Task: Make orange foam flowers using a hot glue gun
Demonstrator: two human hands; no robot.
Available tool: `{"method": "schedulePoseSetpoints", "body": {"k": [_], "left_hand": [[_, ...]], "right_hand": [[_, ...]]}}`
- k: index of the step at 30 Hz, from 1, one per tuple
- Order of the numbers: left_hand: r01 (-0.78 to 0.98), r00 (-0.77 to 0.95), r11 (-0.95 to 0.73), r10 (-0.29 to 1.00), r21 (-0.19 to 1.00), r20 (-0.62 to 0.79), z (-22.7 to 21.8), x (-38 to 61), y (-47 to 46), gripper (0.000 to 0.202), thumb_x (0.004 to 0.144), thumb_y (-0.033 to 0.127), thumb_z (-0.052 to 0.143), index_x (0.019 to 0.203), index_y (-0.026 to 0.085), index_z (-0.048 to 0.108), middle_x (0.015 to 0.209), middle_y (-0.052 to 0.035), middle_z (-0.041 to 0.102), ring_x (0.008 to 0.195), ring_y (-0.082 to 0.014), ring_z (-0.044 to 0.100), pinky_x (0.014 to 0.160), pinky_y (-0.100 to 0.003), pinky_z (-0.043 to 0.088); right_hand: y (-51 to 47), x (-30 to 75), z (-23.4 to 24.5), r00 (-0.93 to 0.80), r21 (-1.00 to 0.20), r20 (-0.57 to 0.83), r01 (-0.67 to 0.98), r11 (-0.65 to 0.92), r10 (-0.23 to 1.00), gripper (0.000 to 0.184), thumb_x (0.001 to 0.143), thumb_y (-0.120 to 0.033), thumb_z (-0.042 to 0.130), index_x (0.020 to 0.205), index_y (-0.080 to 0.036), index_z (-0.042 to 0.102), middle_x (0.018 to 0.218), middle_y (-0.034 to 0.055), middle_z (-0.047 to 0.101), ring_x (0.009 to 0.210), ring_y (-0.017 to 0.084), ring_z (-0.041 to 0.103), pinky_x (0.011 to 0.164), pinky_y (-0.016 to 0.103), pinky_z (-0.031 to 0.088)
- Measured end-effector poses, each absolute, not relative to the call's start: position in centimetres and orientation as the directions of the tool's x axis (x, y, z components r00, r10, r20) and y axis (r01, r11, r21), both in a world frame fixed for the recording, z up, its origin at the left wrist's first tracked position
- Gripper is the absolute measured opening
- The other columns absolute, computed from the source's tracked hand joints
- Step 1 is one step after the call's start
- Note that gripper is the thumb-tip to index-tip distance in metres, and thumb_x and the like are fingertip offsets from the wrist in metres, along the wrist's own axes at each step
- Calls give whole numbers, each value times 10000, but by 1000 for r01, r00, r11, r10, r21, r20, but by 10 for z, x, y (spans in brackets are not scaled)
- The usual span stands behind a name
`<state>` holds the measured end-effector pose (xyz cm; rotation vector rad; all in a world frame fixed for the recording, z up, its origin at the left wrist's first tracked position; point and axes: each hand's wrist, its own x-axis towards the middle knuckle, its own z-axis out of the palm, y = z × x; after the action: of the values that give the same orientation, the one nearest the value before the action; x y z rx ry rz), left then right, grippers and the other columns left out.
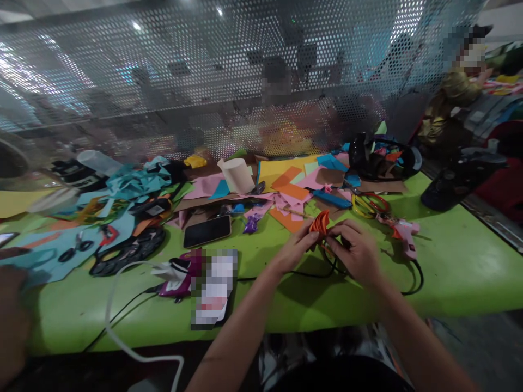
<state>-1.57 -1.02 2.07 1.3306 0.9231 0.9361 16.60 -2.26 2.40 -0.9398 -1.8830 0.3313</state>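
A small orange piece of layered, curled paper (320,224) is held up over the green table. My left hand (297,247) grips it from the left, with thumb and fingers pressed together on its lower side. My right hand (356,249) is closed too, its fingertips pinching the same piece at its right lower edge. The fingers hide the underside of the paper. A pink glue gun (407,239) lies to the right of my right hand. Scissors (370,204) with yellow and red handles rest just beyond it. A black cable passes below both hands.
Coloured paper scraps (292,185) and a pale roll (237,175) cover the table's back. A dark phone (207,231), a lit phone (216,288) and a purple power strip (180,280) lie left. A black bottle (461,177) stands right. Another person's arm (12,310) enters at left.
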Motion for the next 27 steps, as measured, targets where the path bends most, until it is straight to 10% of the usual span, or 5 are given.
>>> {"method": "schedulePoseSetpoints", "body": {"k": [27], "left_hand": [[122, 364, -165, 925, 979, 111, 9, -14, -5, 332, 887, 475, 540, 1024, 173, 560, 843, -3, 493, 765, -147, 432, 753, -278, 414]], "right_hand": [[-22, 161, 19, -241, -525, 676, 505, 685, 696, 88, 922, -159, 568, 870, -209, 620, 813, 38, 625, 721, 162, 592, 647, 277, 456]]}}
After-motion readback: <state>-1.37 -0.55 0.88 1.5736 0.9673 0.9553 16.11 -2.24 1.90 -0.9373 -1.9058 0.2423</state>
